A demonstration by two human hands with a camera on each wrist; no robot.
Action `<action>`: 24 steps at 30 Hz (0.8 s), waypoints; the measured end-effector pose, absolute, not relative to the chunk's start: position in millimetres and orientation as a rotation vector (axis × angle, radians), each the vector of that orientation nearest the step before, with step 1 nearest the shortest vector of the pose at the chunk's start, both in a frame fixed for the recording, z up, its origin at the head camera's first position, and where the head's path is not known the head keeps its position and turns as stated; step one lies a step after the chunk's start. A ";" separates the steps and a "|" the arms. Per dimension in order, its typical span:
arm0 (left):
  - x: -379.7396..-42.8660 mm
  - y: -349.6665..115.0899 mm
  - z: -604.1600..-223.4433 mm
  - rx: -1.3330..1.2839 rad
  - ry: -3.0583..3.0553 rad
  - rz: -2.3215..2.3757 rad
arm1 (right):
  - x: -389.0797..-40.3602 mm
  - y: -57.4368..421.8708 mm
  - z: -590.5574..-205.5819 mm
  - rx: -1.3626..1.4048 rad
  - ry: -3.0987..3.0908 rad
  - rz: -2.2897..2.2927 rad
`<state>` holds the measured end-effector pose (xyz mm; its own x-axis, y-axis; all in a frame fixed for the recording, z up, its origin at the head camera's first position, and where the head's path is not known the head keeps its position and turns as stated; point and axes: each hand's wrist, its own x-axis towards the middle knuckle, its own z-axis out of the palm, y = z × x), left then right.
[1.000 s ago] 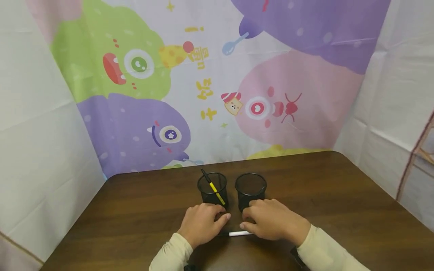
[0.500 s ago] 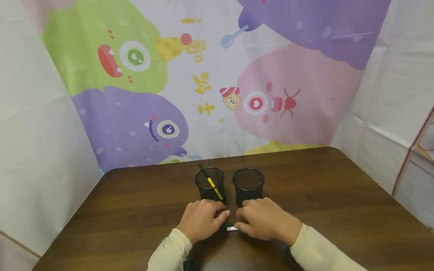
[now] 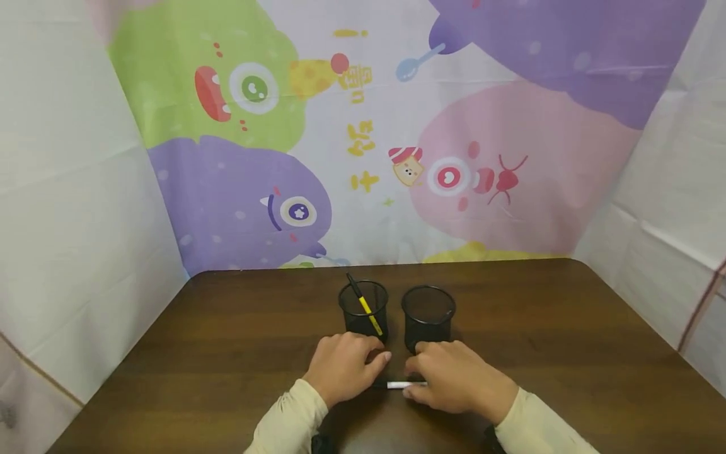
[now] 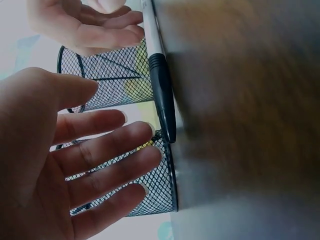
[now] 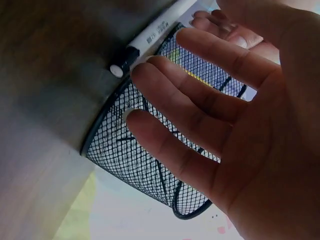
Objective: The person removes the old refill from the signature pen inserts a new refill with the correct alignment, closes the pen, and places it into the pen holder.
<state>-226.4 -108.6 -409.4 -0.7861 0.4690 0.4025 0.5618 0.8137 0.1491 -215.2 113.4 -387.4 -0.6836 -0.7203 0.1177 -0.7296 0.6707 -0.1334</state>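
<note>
A whiteboard marker (image 3: 399, 384) with a white barrel and a black cap lies on the table between my hands. My left hand (image 3: 343, 369), its fingers relaxed and spread, is beside the capped end; the left wrist view shows nothing in its grasp. At the other end is my right hand (image 3: 460, 378), fingers loosely bent, also holding nothing. Whether its fingertips touch the barrel (image 5: 160, 31) I cannot tell. Just behind the hands stand two black mesh pen cups. A yellow-and-black pen (image 3: 366, 308) leans in the left cup (image 3: 348, 321); no pen shows in the right cup (image 3: 429, 331).
The dark wooden table (image 3: 227, 353) extends to both sides of the hands. Behind it hangs a cloth with cartoon figures (image 3: 363, 233). Pale fabric walls (image 3: 74, 189) close in the left and right sides.
The head view has shifted slightly. My right hand has moved a little along the marker, and more of the white barrel shows than half a second ago. The cups and yellow-and-black pen have stayed put.
</note>
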 end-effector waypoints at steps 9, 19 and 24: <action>-226.5 -105.0 -405.9 -0.783 -2.669 -0.385 | -213.7 113.9 -388.4 1.233 -2.838 0.189; -226.1 -105.5 -406.7 -0.783 -2.646 -0.366 | -214.2 114.1 -393.6 1.214 -2.800 0.184; -227.7 -107.3 -405.5 -0.777 -2.642 -0.365 | -216.5 115.1 -393.9 1.219 -2.773 0.187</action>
